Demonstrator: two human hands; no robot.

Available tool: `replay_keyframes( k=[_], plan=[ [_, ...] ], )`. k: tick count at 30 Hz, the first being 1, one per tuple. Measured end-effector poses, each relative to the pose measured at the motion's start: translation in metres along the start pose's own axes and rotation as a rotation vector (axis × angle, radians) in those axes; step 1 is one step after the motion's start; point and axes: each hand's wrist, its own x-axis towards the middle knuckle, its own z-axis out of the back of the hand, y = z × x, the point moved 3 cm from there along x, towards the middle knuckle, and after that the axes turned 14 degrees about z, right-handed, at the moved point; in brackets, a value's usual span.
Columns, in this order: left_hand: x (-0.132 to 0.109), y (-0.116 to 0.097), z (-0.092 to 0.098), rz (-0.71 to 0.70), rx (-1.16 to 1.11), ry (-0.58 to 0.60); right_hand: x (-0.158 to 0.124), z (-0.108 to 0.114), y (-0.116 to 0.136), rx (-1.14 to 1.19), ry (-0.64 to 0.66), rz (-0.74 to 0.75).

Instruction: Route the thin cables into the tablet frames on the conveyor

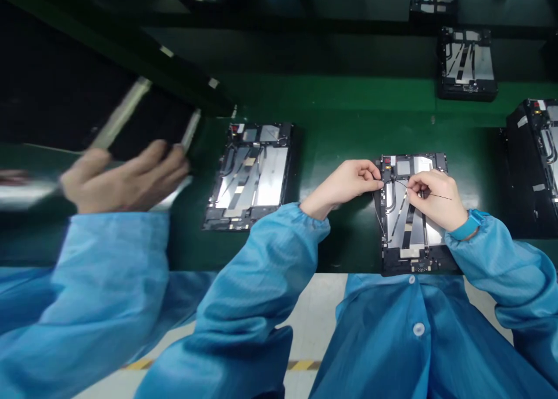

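An opened tablet with bare inner parts lies on the green bench in front of me, on what looks like a dark stack. My left hand is at its upper left edge, thumb and fingertips pinched together; what they hold, if anything, is too small to make out. Over the upper right part, my right hand is closed on a thin black wire. One end of the wire sticks out to the right past the fingers, and a thin length shows to their left. A pale wire runs down the tablet's left side.
Another opened tablet lies to the left. More stand at the back right and on a tall stack at the right edge. A co-worker's blurred hand is at far left, near dark panels.
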Motion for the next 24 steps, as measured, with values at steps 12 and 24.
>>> replay_keyframes(
  k=[12, 24],
  plan=[
    [0.001, -0.001, 0.001, -0.012, 0.038, -0.007, 0.000, 0.001, 0.000, 0.034, -0.009, 0.014],
    [-0.007, 0.008, -0.011, 0.029, -0.166, -0.108, 0.001, 0.001, 0.000, 0.021, 0.014, 0.009]
  ],
)
